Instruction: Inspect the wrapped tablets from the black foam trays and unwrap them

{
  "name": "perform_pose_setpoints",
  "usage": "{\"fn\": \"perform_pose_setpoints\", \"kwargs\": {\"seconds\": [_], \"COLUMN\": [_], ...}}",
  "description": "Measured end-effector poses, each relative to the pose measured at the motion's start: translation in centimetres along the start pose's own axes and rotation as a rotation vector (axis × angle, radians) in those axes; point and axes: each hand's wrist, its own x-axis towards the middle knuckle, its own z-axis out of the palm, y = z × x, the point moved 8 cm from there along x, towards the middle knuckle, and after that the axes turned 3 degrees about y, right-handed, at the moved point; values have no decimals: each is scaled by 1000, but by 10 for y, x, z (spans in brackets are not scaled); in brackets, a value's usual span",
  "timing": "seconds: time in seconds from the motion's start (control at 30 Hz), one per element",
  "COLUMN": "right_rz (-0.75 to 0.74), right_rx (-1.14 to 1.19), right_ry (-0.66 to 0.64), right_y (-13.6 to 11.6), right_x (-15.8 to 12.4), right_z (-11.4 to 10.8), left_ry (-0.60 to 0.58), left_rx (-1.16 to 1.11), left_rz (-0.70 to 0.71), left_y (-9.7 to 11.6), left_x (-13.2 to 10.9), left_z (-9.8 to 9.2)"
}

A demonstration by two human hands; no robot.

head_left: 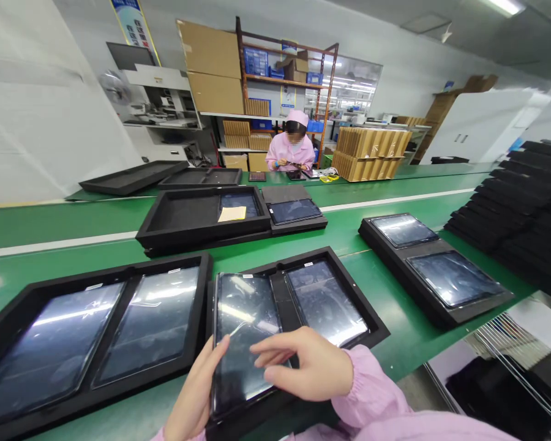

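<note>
A dark glossy screen panel [245, 306] lies tilted over the left part of a black foam tray [379, 331]. My left hand [195, 389] holds its left edge, thumb on the front surface; the other fingers are hidden behind it. Over the panel's lower right is my right hand [303, 364], fingers apart and slightly bent, holding nothing; whether it touches the surface is unclear. A second panel [326, 300] rests in the tray's right compartment. Left of it, another black tray [206, 275] holds two panels [64, 337].
Two panels sit on a black foam block [395, 275] at right, before a tall stack of black trays [514, 208]. More trays [147, 229] stand beyond. Across the green table [349, 236] a person in pink [291, 150] sits beside cardboard dividers [371, 153].
</note>
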Motion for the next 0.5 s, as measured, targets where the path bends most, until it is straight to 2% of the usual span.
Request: {"fn": "perform_pose_setpoints", "kwargs": {"seconds": [0.03, 0.1, 0.2, 0.23, 0.3, 0.4, 0.5], "right_rz": [14, 48, 212, 270, 365, 465, 509], "right_rx": [27, -4, -235, -308, -424, -532, -576], "right_ry": [50, 264, 689, 793, 930, 990, 966], "right_y": [7, 25, 62, 73, 94, 119, 136], "right_x": [-1, -5, -26, -35, -52, -71, -85], "right_z": [-12, -53, -133, -156, -191, -216, -216], "left_ry": [59, 113, 50, 25, 70, 196, 188], "left_rx": [83, 193, 221, 254, 372, 567, 700], "left_rz": [26, 54, 48, 62, 144, 359, 567], "left_y": [0, -2, -12, -15, -16, -11, -9], "left_x": [3, 8, 13, 13, 13, 8, -1], "left_z": [-8, -16, -11, -7, -4, 1, 13]}}
